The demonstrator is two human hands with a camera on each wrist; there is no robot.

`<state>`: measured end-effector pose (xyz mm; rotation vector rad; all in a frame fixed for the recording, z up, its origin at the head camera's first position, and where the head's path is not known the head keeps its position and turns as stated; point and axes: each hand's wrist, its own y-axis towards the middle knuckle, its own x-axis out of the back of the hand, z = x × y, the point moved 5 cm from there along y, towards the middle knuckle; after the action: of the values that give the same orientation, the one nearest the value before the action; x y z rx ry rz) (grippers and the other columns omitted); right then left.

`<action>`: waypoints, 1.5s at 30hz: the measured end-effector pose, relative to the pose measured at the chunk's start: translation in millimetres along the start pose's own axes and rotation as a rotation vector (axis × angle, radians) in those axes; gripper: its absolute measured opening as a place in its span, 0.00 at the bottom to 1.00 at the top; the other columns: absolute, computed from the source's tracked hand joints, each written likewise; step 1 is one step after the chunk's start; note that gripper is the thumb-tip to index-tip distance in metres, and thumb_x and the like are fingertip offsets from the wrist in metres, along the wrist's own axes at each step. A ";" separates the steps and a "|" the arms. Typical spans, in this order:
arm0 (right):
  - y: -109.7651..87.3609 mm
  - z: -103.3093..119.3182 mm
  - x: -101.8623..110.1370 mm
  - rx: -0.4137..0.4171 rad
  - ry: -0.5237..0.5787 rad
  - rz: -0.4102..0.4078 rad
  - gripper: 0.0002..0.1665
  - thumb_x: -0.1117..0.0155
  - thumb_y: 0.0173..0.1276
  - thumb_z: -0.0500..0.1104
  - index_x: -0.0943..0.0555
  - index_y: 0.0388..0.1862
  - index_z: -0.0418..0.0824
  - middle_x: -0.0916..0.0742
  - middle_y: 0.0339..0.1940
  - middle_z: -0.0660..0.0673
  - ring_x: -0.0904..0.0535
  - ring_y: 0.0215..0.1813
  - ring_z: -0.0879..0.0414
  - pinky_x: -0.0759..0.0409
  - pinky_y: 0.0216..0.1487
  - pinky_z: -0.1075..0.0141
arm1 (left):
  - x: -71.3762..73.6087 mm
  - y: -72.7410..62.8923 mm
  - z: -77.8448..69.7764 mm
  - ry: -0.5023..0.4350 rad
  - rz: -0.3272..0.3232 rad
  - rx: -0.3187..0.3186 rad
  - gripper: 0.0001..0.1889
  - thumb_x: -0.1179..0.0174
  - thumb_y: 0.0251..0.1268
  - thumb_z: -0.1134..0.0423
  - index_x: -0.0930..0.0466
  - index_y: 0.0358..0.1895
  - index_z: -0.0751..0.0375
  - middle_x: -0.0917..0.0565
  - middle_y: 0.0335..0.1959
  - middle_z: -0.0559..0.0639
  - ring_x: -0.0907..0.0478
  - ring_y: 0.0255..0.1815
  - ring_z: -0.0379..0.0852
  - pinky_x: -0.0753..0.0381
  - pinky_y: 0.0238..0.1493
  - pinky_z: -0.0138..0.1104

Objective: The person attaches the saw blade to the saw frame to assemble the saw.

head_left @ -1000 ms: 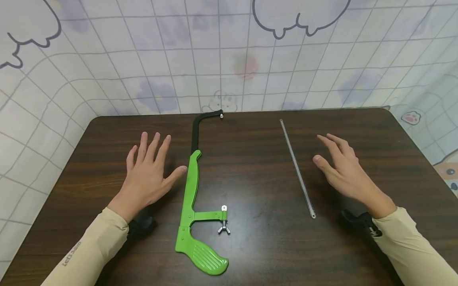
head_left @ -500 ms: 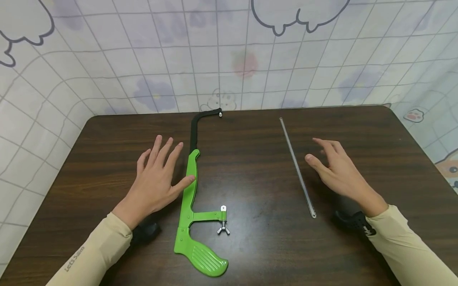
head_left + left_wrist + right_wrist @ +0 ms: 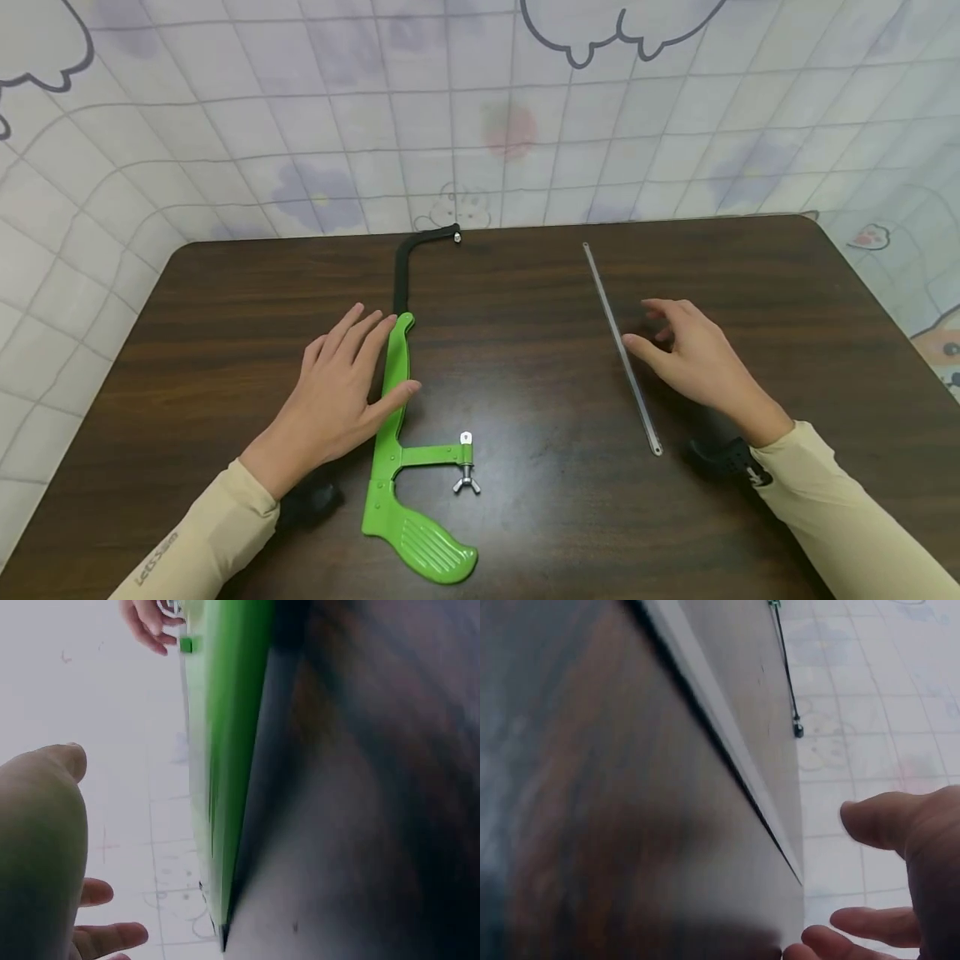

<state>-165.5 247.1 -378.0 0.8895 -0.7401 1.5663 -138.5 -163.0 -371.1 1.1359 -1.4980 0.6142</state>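
A hacksaw frame (image 3: 387, 454) lies on the table, with a bright green body and handle, a black bent front arm and a silver wing nut (image 3: 467, 482). My left hand (image 3: 333, 396) hovers over its left side, thumb across the green body; the left wrist view shows space between fingers and frame (image 3: 232, 735). To the right lies a thin grey hacksaw blade (image 3: 621, 350), with a small hole at its near end. My right hand (image 3: 693, 358) is just right of the blade, fingers loosely bent, thumb near its edge; the right wrist view shows the hand raised above the table.
The dark wood-grain table (image 3: 525, 517) has rounded far corners. Behind it and at both sides hangs a white grid-patterned cloth (image 3: 360, 125) printed with cartoons. A dark wrist device (image 3: 723, 458) sits under the right cuff, and another (image 3: 311, 500) under the left.
My left hand has moved right and nearer, from beside the hacksaw frame to over it. The right hand has moved left toward the blade, its fingers bending more. Frame and blade lie still.
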 end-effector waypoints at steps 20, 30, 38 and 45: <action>-1.0 8.0 -0.5 -0.033 -0.065 0.063 0.31 0.27 0.68 0.56 0.17 0.62 0.37 0.18 0.57 0.34 0.21 0.47 0.45 0.26 0.43 0.57 | 2.6 -16.0 -46.1 -0.067 0.081 -0.232 0.38 0.32 0.65 0.37 0.27 0.70 0.58 0.21 0.65 0.52 0.26 0.70 0.53 0.30 0.70 0.54; -5.2 3.0 3.5 -0.112 -0.089 0.088 0.24 0.26 0.67 0.58 0.12 0.47 0.39 0.10 0.43 0.40 0.17 0.41 0.49 0.24 0.39 0.60 | -6.9 -19.4 -57.7 -0.078 0.168 -0.355 0.31 0.29 0.59 0.35 0.19 0.57 0.52 0.18 0.49 0.41 0.23 0.50 0.40 0.25 0.56 0.43; -8.6 6.7 5.1 -0.157 -0.122 0.040 0.18 0.27 0.67 0.54 0.11 0.37 0.40 0.07 0.34 0.44 0.16 0.35 0.51 0.24 0.34 0.62 | -10.2 -21.9 -59.4 -0.076 0.191 -0.373 0.23 0.27 0.60 0.40 0.17 0.49 0.51 0.19 0.41 0.40 0.27 0.41 0.37 0.28 0.49 0.37; -9.1 8.8 2.6 -0.181 -0.126 0.024 0.15 0.29 0.69 0.50 0.11 0.36 0.38 0.08 0.32 0.43 0.18 0.30 0.53 0.28 0.29 0.63 | -10.4 -24.4 -63.6 -0.040 0.172 -0.399 0.20 0.27 0.61 0.41 0.16 0.46 0.50 0.19 0.39 0.39 0.27 0.39 0.36 0.27 0.50 0.37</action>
<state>-155.4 242.6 -371.3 0.8531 -0.9690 1.4480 -89.0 -115.1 -369.2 0.7212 -1.6740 0.3841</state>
